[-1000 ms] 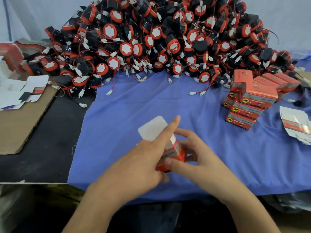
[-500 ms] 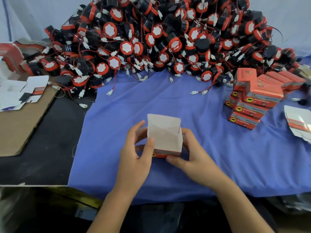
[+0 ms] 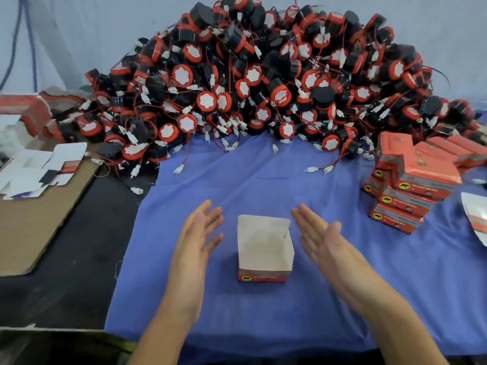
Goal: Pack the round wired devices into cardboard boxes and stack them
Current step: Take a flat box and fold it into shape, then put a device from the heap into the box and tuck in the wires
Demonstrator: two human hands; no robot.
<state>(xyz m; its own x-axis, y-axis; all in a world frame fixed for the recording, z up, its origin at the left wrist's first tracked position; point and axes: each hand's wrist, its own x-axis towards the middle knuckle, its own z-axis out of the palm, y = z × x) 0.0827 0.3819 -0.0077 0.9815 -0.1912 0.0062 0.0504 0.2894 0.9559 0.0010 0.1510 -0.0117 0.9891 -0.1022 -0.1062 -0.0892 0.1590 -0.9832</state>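
Note:
A small cardboard box [image 3: 264, 247], red outside and white inside, stands upright and open-topped on the blue cloth [image 3: 263, 180], with nothing visible inside. My left hand [image 3: 198, 233] hovers just left of it, palm facing the box, fingers apart. My right hand [image 3: 317, 233] mirrors it on the right. Neither touches the box. A big heap of round black-and-red wired devices [image 3: 263, 83] with white connectors fills the back of the table. A stack of closed red boxes [image 3: 411, 185] sits at the right.
Flat unfolded box blanks [image 3: 39, 169] lie on a brown cardboard sheet [image 3: 34, 227] at the left. Another flat blank [image 3: 475, 217] pokes in at the right edge. Loose white connectors [image 3: 317, 169] trail onto the cloth. Black tabletop [image 3: 79, 272] shows left of the cloth.
Both hands held and shaped the box, stood it upright on the cloth, then let go and drew apart to either side.

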